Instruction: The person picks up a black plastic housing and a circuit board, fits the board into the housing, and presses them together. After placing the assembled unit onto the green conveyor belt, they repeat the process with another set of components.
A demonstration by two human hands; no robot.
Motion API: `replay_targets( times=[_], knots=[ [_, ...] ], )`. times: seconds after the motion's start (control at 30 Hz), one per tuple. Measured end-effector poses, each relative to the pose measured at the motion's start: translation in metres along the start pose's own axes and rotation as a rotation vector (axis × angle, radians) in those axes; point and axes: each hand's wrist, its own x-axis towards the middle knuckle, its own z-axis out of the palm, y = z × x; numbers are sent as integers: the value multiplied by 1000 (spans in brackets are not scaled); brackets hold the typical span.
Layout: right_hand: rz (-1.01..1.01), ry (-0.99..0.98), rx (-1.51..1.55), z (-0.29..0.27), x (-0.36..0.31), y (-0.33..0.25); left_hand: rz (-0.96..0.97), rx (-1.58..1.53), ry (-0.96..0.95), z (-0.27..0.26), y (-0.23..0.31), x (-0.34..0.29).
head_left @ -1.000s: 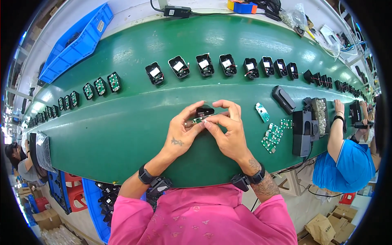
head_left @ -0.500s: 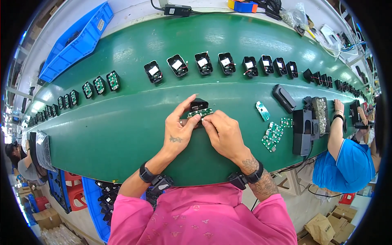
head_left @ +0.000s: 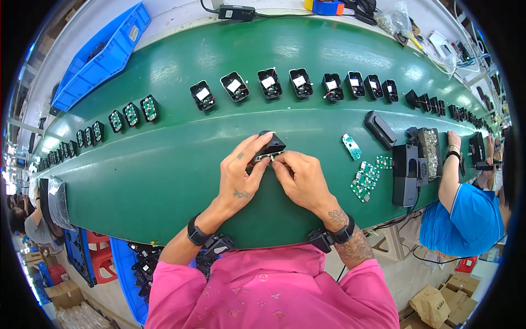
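Between my two hands, above the middle of the green table, a black plastic housing (head_left: 272, 143) is tilted with its outer wall toward me. My left hand (head_left: 238, 170) is closed round its left side, fingers over the top and thumb at the near edge. The thumb and forefinger of my right hand (head_left: 300, 175) pinch a small light-coloured piece at that edge, perhaps a connector; it is too small to tell. The circuit board at the housing's edge is mostly hidden now. To the right lie several loose green circuit boards (head_left: 366, 180) and a longer board (head_left: 352, 147).
Black housings with white labels (head_left: 269, 83) stand in a row along the green table (head_left: 181, 181); housings with boards (head_left: 131, 114) continue leftward. A blue bin (head_left: 104, 57) sits far left. At right are a black case (head_left: 381, 130), a grey-black device (head_left: 405, 175) and a co-worker's arm (head_left: 450, 170).
The housing has been tipped over in my hands, so its black outer wall shows and the green board is mostly hidden. My left fingers have moved further over its top.
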Motion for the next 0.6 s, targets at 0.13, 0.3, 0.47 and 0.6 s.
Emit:
replay_targets(
  times=[0.13,0.3,0.47,0.6],
  knots=[
    [34,-30,-11,-1,-1,0,15,33,-7,2,-2,0],
    [-6,-28,-34,-3,1,-1,193,192,47,2,-3,3],
    [20,-18,-60,-2,0,4,249,254,50,6,-4,5],
    [-6,-2,-140,-1,0,3,256,316,77,11,2,5]
  ],
)
